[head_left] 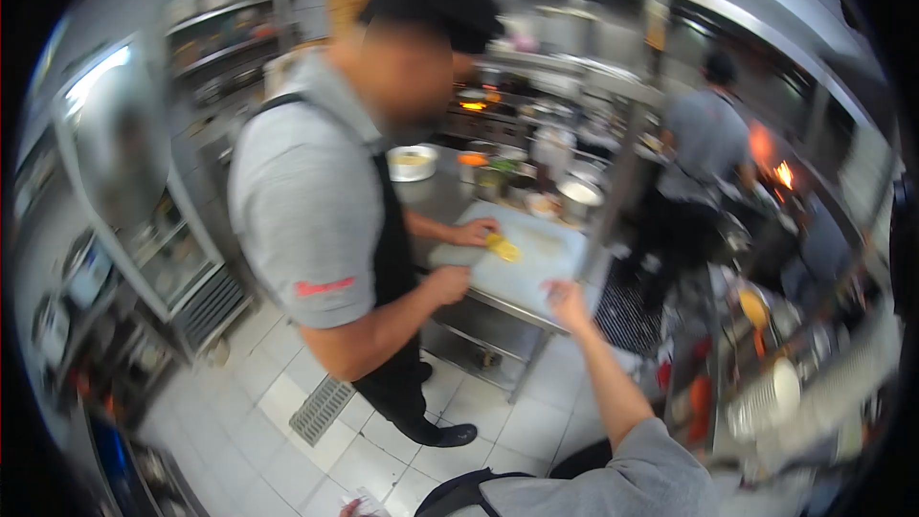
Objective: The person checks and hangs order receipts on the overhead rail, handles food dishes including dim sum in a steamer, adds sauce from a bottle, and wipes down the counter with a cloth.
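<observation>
White rectangular cutting board (531, 278); right hand (567, 303) half-curled, seemingly empty, at near right corner; left hand (351, 508) blurred, grip unclear; keep clear of co-worker's hand (476, 233).

can't read the blurred grip of the right hand (568, 304) by the cutting board (512, 280), nor identify the yellow item (503, 248) on it; see only part of the left hand (350, 508), well apart from the board, cut by the bottom edge.
</observation>
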### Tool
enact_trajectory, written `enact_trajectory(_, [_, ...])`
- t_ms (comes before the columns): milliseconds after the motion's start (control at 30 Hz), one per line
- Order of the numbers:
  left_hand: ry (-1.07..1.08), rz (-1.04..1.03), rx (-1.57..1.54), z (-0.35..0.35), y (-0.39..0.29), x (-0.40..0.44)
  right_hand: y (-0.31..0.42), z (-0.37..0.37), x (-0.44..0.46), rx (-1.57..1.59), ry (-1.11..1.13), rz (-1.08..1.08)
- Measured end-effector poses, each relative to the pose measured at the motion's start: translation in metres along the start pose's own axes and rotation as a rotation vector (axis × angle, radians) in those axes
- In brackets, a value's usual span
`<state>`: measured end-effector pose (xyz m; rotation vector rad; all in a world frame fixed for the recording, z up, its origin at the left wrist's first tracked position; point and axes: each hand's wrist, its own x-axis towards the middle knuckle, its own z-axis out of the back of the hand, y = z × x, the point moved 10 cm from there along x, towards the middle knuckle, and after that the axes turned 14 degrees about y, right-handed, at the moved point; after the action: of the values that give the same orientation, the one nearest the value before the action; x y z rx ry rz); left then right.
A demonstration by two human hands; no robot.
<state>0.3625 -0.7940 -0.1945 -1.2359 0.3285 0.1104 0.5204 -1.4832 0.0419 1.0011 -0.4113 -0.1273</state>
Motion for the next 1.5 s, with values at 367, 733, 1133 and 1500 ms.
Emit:
enact_trajectory(367, [0.941,-0.310,0.190,-0.103,-0.157,0.031,-0.059,-0.081,-0.518,-0.374,0.179,-0.746])
enact_trajectory(733, [1.821,-0.176,-0.385,-0.321,-0.316,-0.207,0.005,-0.030,-0.867,-0.315,-0.213,-1.168])
enact_trajectory(1133, [1.912,-0.082,-0.281,-0.513,-0.272,-0.455,0.035,0.063,-1.192,0.109,-0.753,-1.258])
enact_trajectory(1500, [1.922,-0.395,0.091,-0.666,-0.232,-0.644,0.057,0.272,-0.998,0.885,-0.565,-0.469])
